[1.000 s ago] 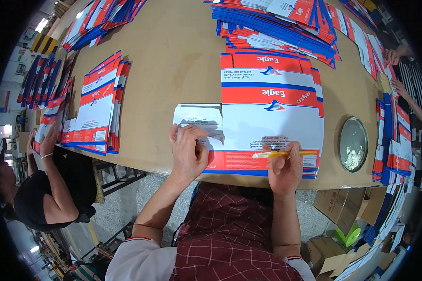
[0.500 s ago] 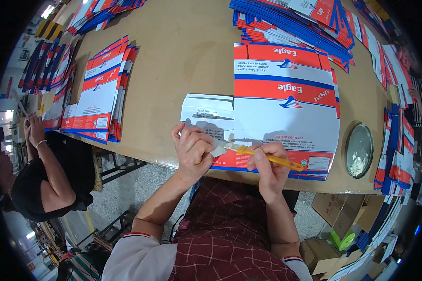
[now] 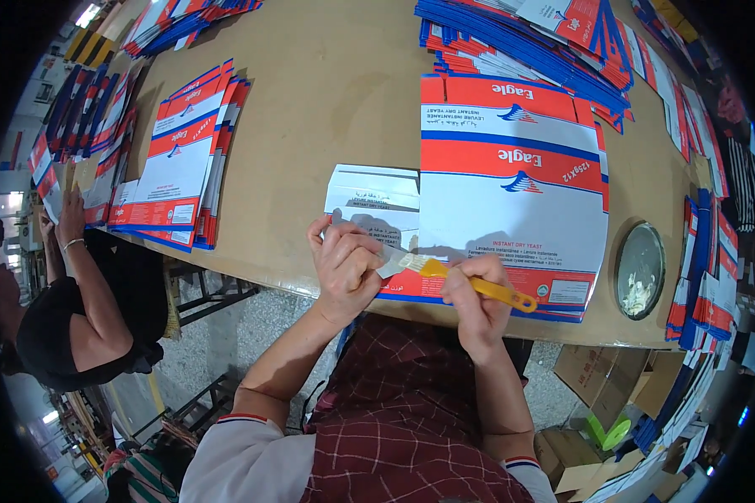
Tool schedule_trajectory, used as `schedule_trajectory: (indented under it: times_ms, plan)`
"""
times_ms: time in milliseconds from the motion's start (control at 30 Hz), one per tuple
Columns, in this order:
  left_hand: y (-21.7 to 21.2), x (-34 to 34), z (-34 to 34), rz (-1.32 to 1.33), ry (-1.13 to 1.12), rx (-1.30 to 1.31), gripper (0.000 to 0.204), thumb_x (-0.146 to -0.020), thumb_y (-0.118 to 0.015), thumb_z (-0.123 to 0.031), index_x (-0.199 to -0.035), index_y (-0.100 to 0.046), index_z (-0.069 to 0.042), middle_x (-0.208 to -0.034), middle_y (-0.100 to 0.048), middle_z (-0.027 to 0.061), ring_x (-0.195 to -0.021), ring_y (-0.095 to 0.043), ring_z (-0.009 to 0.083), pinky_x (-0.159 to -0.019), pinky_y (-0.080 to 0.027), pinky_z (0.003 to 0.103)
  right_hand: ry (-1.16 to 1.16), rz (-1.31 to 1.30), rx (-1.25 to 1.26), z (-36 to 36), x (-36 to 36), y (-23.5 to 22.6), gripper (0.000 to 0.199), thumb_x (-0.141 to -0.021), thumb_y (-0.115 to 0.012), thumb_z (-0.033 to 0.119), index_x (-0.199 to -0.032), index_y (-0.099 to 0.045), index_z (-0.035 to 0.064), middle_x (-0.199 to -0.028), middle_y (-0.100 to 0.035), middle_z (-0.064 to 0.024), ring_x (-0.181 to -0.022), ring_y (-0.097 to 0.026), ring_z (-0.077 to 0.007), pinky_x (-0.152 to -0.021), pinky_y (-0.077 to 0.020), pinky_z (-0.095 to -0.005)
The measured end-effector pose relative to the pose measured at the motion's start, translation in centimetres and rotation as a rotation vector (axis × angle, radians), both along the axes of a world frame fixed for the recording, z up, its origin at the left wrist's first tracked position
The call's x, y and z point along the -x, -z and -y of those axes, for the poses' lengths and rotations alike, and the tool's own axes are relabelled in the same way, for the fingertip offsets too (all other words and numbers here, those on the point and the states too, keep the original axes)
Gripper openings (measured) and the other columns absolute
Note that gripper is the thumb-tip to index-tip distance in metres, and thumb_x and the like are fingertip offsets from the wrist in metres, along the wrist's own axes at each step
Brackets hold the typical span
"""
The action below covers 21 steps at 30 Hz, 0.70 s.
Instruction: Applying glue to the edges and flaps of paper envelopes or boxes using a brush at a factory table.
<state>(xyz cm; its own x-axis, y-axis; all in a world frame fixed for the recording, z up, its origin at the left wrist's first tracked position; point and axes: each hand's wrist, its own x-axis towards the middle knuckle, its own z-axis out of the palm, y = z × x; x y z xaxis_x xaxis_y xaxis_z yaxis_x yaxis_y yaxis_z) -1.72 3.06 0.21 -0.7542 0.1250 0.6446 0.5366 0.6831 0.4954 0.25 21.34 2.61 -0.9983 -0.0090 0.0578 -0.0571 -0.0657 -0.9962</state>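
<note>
As the right hand (image 3: 478, 300) clamps a yellow brush (image 3: 503, 293), bristles leftward, the left hand (image 3: 344, 268) pinches a white paper piece (image 3: 391, 262) beside the bristle tips; contact unclear. Flat box (image 3: 512, 218) lies under the brush, along the surface's (image 3: 327, 117) near edge. White cards (image 3: 373, 194) lie just beyond the left hand, dish (image 3: 637, 251) with pale paste (image 3: 637, 292) off right. Flat-box stack (image 3: 520, 42) farther back.

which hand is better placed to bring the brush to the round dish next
Right, most likely: the right hand holds the yellow brush and is nearer the round dish, while the left hand is farther off and appears to pinch a white flap.
</note>
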Motion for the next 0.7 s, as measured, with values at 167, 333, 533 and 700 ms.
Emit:
schedule_trajectory:
  times_ms: [167, 333, 533, 700]
  plan:
    - [0.08, 0.09, -0.09, -0.013, -0.007, 0.003, 0.022, -0.046, -0.053, 0.003, -0.063, -0.047, -0.011, -0.072, -0.055, -0.0002, -0.077, -0.053, 0.0202, -0.091, -0.027, 0.044, 0.001, -0.103, -0.23, -0.78, -0.01, 0.22, 0.009, -0.081, -0.058, 0.007, -0.079, -0.049, 0.0054, -0.067, -0.055, -0.0062, -0.055, -0.053, -0.014, -0.052, -0.0418, -0.0258]
    - [0.07, 0.07, -0.06, -0.02, -0.009, -0.005, 0.023, -0.046, -0.053, 0.004, -0.063, -0.047, -0.011, -0.072, -0.055, -0.0001, -0.077, -0.053, 0.0205, -0.09, -0.028, 0.043, -0.007, -0.234, -0.193, -0.25, 0.29, 0.08, 0.01, -0.08, -0.059, 0.004, -0.08, -0.048, 0.0045, -0.067, -0.055, -0.0064, -0.054, -0.054, -0.0136, -0.049, -0.0408, -0.025]
    - [0.17, 0.08, -0.03, -0.023, -0.007, 0.005, 0.023, -0.046, -0.054, 0.004, -0.063, -0.047, -0.011, -0.073, -0.055, -0.0001, -0.077, -0.054, 0.0208, -0.09, -0.028, 0.044, -0.084, -0.245, -0.224, -0.78, 0.24, 0.05, 0.012, -0.078, -0.059, 0.001, -0.08, -0.048, 0.0036, -0.066, -0.055, -0.0083, -0.052, -0.055, -0.0151, -0.047, -0.0409, -0.0246]
    - [0.04, 0.07, -0.06, -0.025, -0.01, 0.007, 0.023, -0.046, -0.054, 0.004, -0.062, -0.046, -0.011, -0.073, -0.055, -0.0001, -0.077, -0.054, 0.021, -0.089, -0.028, 0.044, -0.09, -0.383, -0.246, -0.19, 0.74, -0.07, 0.013, -0.077, -0.06, 0.0, -0.08, -0.048, 0.0036, -0.066, -0.055, -0.0078, -0.05, -0.054, -0.0168, -0.046, -0.0402, -0.0259]
